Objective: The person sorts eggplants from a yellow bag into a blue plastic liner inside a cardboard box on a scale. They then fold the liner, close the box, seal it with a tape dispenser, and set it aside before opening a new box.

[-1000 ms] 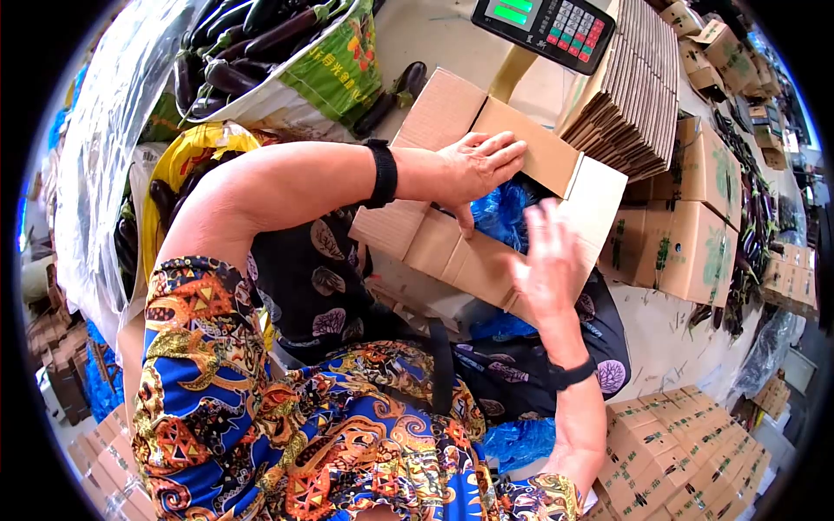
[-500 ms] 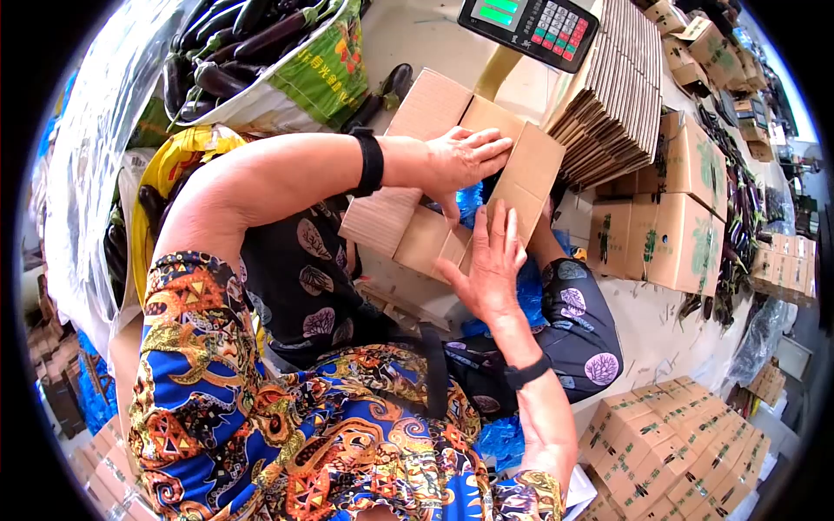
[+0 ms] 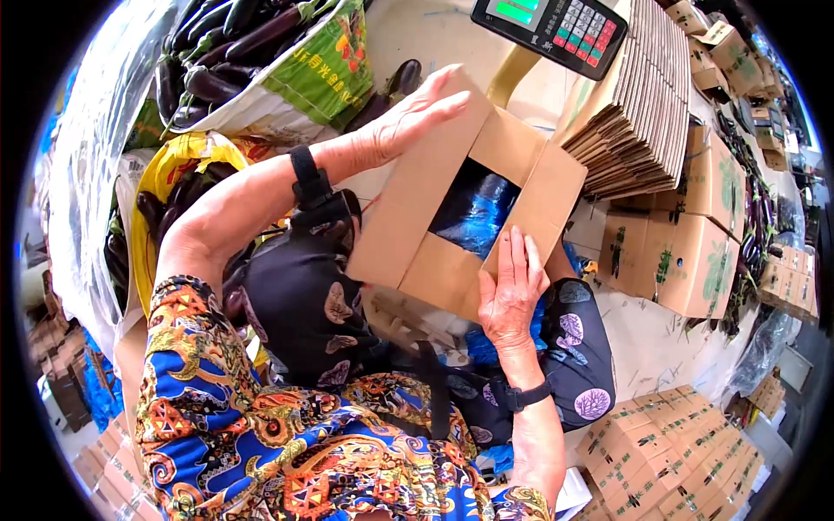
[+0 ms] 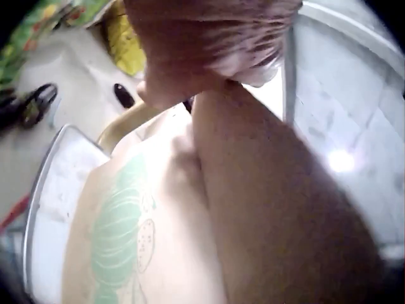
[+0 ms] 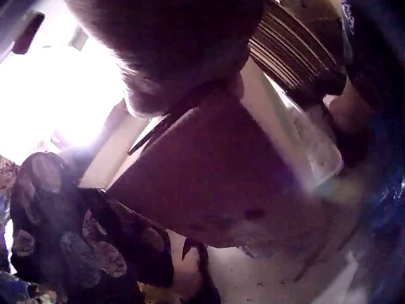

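Observation:
In the head view a cardboard box (image 3: 407, 221) stands before the person, its flaps partly folded in. Blue plastic film (image 3: 486, 208) and something dark show through the gap between the flaps. My left hand (image 3: 415, 120) is at the far upper edge of the left flap, fingers extended. My right hand (image 3: 512, 300) lies with straight fingers on the right flap (image 3: 549, 195). In the left wrist view, green print marks the side of the box (image 4: 120, 221), below the hand (image 4: 209, 44). The right wrist view is dark, with the hand (image 5: 177, 44) over the box (image 5: 209, 171).
A scale display (image 3: 547, 35) stands behind the box. Flattened cartons (image 3: 638, 95) are stacked at its right, with closed boxes (image 3: 678, 252) beyond. Eggplants (image 3: 252, 43) fill a sack at upper left, and one eggplant (image 3: 404, 78) lies on the floor.
The left hand has moved from the far flap to the left flap, which now leans inward over the box. The right flap has folded inward, and the right hand has come to rest on it.

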The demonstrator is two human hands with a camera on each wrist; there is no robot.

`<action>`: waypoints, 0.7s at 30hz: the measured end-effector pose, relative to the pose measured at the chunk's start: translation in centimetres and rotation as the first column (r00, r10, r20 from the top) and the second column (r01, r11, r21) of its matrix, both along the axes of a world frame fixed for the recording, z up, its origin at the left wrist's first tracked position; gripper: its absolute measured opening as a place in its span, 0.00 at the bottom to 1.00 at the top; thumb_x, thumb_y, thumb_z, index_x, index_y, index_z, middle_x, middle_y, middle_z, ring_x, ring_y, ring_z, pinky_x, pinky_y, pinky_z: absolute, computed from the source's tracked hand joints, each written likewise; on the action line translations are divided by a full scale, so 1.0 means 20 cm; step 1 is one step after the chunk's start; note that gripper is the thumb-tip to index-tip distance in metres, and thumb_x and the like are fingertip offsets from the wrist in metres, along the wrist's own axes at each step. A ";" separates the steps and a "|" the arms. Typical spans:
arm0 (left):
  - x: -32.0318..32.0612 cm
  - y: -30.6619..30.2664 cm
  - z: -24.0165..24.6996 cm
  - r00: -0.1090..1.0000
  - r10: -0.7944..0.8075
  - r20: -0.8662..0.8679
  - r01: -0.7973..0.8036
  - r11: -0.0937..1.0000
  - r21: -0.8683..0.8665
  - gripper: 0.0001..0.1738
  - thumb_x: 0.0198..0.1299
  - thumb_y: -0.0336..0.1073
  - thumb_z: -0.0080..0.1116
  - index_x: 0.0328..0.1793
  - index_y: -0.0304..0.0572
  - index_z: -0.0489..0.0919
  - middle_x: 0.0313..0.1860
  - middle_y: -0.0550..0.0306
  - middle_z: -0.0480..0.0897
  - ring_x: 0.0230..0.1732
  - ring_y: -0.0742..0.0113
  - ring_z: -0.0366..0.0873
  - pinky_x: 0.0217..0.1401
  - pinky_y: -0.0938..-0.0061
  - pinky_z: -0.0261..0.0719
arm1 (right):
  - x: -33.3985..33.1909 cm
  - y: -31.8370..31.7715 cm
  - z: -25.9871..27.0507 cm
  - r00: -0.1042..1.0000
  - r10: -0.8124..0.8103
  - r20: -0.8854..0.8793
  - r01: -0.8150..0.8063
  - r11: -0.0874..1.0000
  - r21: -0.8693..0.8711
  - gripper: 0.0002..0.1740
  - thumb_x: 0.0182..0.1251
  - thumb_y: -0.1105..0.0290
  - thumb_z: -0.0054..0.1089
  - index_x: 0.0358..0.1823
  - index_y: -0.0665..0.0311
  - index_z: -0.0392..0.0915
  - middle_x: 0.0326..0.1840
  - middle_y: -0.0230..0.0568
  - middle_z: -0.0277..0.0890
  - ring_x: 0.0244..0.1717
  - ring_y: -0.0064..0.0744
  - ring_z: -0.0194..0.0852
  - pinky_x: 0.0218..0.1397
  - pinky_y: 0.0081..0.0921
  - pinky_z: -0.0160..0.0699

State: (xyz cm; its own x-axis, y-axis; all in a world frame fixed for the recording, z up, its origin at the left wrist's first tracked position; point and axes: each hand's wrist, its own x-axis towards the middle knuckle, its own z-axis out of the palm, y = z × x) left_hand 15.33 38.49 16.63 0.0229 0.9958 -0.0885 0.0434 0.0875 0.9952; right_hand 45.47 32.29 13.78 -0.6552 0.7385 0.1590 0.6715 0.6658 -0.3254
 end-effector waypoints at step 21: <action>0.34 0.20 -0.22 0.324 0.263 -0.909 0.466 0.792 0.396 0.38 0.64 0.59 0.55 0.76 0.50 0.66 0.67 0.43 0.68 0.71 0.43 0.63 0.72 0.49 0.61 | 0.03 0.00 0.17 0.967 -0.006 -0.255 -0.043 0.982 -0.185 0.27 0.57 0.76 0.68 0.61 0.67 0.78 0.70 0.53 0.69 0.69 0.52 0.66 0.72 0.42 0.65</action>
State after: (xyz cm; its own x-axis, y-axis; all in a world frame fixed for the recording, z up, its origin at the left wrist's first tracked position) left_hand 22.08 42.59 12.22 0.3982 0.8432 0.3613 0.8744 -0.4680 0.1285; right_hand 46.16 32.23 17.26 -0.6253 0.7590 0.1813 0.5386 0.5879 -0.6036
